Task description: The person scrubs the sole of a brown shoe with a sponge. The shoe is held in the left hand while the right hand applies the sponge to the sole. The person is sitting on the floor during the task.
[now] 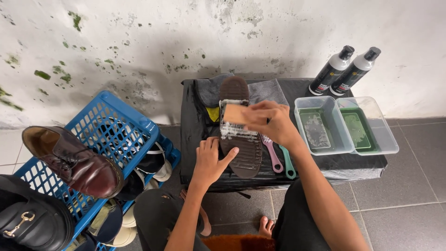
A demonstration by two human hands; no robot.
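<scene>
Dark brown ridged shoe sole, white foam; tan wooden brush; blue lattice crate; black worktop; maroon leather shoe.

arms: bare, sleeveless | hands: no gloves | legs: dark trousers | feet: bare

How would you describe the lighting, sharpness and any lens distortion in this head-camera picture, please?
Head view: soft, even light, with a faint shadow on the wall behind the blue crate; mild glare on the brown shoe; the right hand and its brush look slightly motion-blurred; the wide lens bends the edges.
</scene>
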